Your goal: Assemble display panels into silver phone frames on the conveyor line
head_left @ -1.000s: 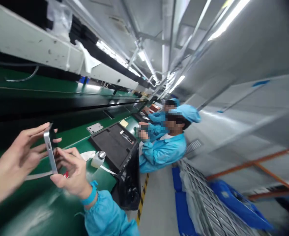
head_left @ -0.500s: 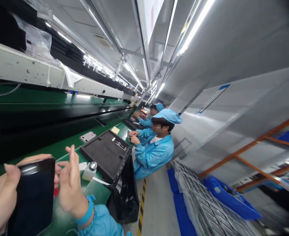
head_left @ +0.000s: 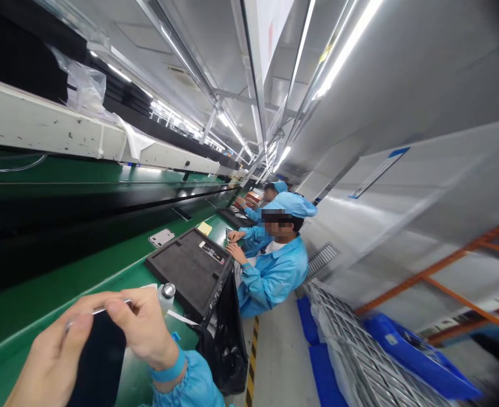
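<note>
A dark-screened smartphone (head_left: 99, 359) is held between my two hands at the lower left. My left hand (head_left: 50, 356) grips its left edge, thumb along the side of the screen. At the upper right corner, my right hand (head_left: 143, 325) has its thumb and bent fingers closed on the phone; the fingertips behind it are hidden. A blue band and blue sleeve cover my right wrist. Just past that hand stands a small bottle with a metal cap (head_left: 168, 292).
Beyond the bottle lies a black foam-lined tray (head_left: 181, 271) on the green bench, with a light phone-shaped plate (head_left: 162, 238) beside it. A black bag (head_left: 228, 350) hangs at the bench edge. Co-workers in blue (head_left: 270, 271) sit further along; blue bins (head_left: 419, 356) stand right.
My right hand has gone from raised beside the phone, fingers extended, to gripping its upper corner. The phone has tilted, and the view has shifted slightly.
</note>
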`<state>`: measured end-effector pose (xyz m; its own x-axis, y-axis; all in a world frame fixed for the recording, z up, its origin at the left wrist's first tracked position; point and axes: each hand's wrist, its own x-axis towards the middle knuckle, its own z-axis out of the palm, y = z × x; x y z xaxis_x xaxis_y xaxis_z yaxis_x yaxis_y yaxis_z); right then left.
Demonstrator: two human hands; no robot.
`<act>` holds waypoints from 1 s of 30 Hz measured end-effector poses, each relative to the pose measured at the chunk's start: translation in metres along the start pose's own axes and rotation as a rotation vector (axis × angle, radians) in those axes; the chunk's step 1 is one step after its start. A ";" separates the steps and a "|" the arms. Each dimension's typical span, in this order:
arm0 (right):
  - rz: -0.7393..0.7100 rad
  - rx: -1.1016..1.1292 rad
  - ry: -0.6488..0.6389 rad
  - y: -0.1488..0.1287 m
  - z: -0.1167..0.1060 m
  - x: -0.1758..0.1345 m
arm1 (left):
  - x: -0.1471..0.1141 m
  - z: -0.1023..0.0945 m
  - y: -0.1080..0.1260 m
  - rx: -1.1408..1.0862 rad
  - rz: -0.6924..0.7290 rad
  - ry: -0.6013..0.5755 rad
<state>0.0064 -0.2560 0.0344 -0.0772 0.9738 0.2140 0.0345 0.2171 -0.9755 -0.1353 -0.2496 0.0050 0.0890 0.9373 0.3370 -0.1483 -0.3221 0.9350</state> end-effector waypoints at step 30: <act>0.116 -0.038 -0.447 0.050 0.006 -0.010 | 0.034 -0.019 0.053 -0.603 -0.098 0.458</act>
<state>0.0031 -0.2557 -0.0168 -0.4923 0.8688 0.0526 0.1040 0.1187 -0.9875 -0.1589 -0.2324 0.0642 -0.2682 0.9619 0.0528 -0.6849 -0.2289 0.6917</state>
